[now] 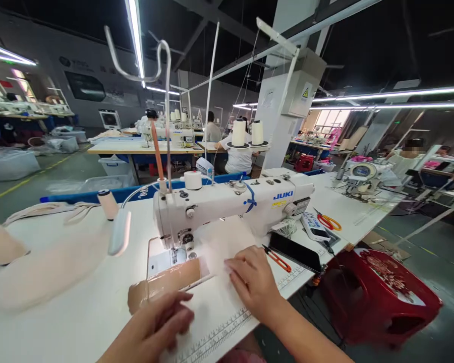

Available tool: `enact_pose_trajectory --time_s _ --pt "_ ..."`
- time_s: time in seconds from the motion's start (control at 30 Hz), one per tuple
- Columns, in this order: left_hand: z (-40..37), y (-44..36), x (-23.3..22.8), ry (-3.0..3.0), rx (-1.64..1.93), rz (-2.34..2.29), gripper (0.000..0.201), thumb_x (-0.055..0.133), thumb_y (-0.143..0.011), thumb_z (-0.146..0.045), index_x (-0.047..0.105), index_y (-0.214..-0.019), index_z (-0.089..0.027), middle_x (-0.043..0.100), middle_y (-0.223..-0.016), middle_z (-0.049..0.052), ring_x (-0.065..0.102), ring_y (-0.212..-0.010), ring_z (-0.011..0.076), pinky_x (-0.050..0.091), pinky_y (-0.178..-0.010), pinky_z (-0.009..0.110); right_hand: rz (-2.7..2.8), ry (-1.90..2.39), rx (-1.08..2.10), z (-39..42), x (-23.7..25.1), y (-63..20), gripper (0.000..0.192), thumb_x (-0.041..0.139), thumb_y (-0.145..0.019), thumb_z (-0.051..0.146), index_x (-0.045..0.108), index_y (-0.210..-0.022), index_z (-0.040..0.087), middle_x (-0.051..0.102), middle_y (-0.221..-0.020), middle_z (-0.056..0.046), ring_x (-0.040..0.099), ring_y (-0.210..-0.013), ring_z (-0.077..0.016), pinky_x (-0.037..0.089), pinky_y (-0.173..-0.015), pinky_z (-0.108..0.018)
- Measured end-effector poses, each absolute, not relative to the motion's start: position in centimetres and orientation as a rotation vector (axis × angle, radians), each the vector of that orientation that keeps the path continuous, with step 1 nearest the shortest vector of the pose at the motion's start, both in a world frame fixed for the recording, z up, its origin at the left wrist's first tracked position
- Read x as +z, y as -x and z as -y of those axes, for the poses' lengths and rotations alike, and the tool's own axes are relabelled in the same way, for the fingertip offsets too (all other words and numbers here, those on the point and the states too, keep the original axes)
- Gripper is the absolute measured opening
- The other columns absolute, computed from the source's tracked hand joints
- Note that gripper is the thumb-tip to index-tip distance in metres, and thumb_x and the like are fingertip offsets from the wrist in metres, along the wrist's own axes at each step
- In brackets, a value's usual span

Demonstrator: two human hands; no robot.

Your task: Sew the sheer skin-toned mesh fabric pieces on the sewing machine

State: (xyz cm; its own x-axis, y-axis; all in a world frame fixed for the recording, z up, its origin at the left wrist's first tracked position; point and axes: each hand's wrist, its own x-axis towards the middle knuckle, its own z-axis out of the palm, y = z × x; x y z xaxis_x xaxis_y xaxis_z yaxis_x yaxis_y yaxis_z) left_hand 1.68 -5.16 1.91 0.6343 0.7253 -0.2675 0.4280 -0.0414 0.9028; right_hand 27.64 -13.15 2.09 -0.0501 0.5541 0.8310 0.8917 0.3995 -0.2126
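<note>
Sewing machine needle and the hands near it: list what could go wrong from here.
1. The right hand lies flat on the white cloth close to the needle; its fingers could slide toward it.
2. The small snips lie beside that hand and might get knocked or snag the cloth.
3. The left hand covers the tan strip's end, so it may feed crooked.

A large workshop is seen under a dark ceiling (382, 35) lit by long tube lights (393, 94). A grey wall (41, 75) closes the far left. Rows of white tables (136, 147) are set on a grey floor (41, 176), and a white pillar (276, 106) stands behind.
</note>
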Motion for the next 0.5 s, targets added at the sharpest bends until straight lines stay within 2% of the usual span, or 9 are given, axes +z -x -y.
enact_pose_trajectory --time_s 0.07,0.1,0.13,0.2,0.27,0.33,0.43,0.5 --pt "5.5 -2.3 2.4 -1.321 0.406 -0.982 0.087 0.076 -0.068 -0.078 0.061 -0.131 -0.020 0.075 -0.103 0.011 0.071 -0.096 0.0286 0.060 -0.076 0.034 1.879 1.187 -0.410 13.8 1.5 -24.9 0.016 0.053 -0.102 0.015 0.066 -0.109 0.019 0.065 -0.084 -0.003 0.053 -0.078 -0.0189 0.037 -0.074 -0.035" --pt "5.5 -2.5 2.6 -1.235 0.426 -0.980 0.091 0.083 -0.064 -0.073 0.057 -0.132 -0.019 0.074 -0.099 0.009 0.071 -0.093 0.0264 0.059 -0.076 0.033 1.934 1.151 -0.382 14.2 1.1 -23.6 0.016 0.052 -0.102 0.015 0.066 -0.108 0.019 0.065 -0.081 -0.002 0.052 -0.076 -0.0183 0.036 -0.074 -0.035" --pt "5.5 -2.6 2.8 -1.209 0.445 -0.989 0.090 0.089 -0.059 -0.066 0.057 -0.129 -0.018 0.072 -0.089 0.005 0.069 -0.082 0.0223 0.056 -0.070 0.030 1.985 1.114 -0.351 14.6 0.8 -22.5 0.015 0.051 -0.102 0.015 0.065 -0.108 0.018 0.065 -0.079 -0.001 0.051 -0.074 -0.0178 0.036 -0.073 -0.034" --pt "5.3 -2.5 3.1 -1.240 0.473 -1.005 0.079 0.092 -0.056 -0.056 0.059 -0.117 -0.018 0.063 -0.072 -0.003 0.059 -0.062 0.0144 0.047 -0.060 0.026 2.089 1.031 -0.272 15.1 0.4 -20.9 0.013 0.051 -0.104 0.020 0.064 -0.104 0.018 0.065 -0.077 -0.001 0.052 -0.073 -0.0174 0.036 -0.072 -0.034" --pt "5.2 -2.1 3.2 -1.307 0.487 -1.012 0.063 0.090 -0.058 -0.054 0.060 -0.101 -0.018 0.055 -0.064 -0.008 0.050 -0.054 0.0108 0.041 -0.055 0.024 2.160 0.966 -0.149 15.2 0.1 -20.3 0.018 0.052 -0.106 0.031 0.064 -0.103 0.019 0.067 -0.080 -0.001 0.055 -0.074 -0.0178 0.038 -0.072 -0.033" --pt "5.0 -1.6 3.3 -1.358 0.498 -1.017 0.055 0.085 -0.061 -0.057 0.059 -0.091 -0.019 0.053 -0.064 -0.008 0.048 -0.054 0.0104 0.039 -0.054 0.024 2.143 0.988 -0.022 14.8 -0.3 -20.5 0.021 0.053 -0.106 0.038 0.063 -0.109 0.020 0.069 -0.088 -0.003 0.058 -0.079 -0.0188 0.042 -0.074 -0.033" --pt "4.8 -0.7 2.7 -1.414 0.511 -1.039 0.055 0.080 -0.063 -0.063 0.057 -0.086 -0.019 0.053 -0.068 -0.006 0.046 -0.056 0.0110 0.038 -0.052 0.024 2.048 1.134 0.058 13.2 -1.8 -21.2 0.026 0.056 -0.103 0.034 0.061 -0.124 0.020 0.068 -0.099 -0.008 0.060 -0.085 -0.0216 0.047 -0.073 -0.032" --pt "4.4 -0.2 1.9 -1.454 0.515 -1.038 0.054 0.076 -0.066 -0.066 0.057 -0.084 -0.019 0.053 -0.069 -0.004 0.048 -0.060 0.0138 0.038 -0.051 0.025 2.053 1.216 0.051 11.7 -3.4 -21.3 0.031 0.063 -0.097 0.042 0.064 -0.120 0.021 0.067 -0.096 -0.009 0.061 -0.084 -0.0245 0.049 -0.070 -0.033"
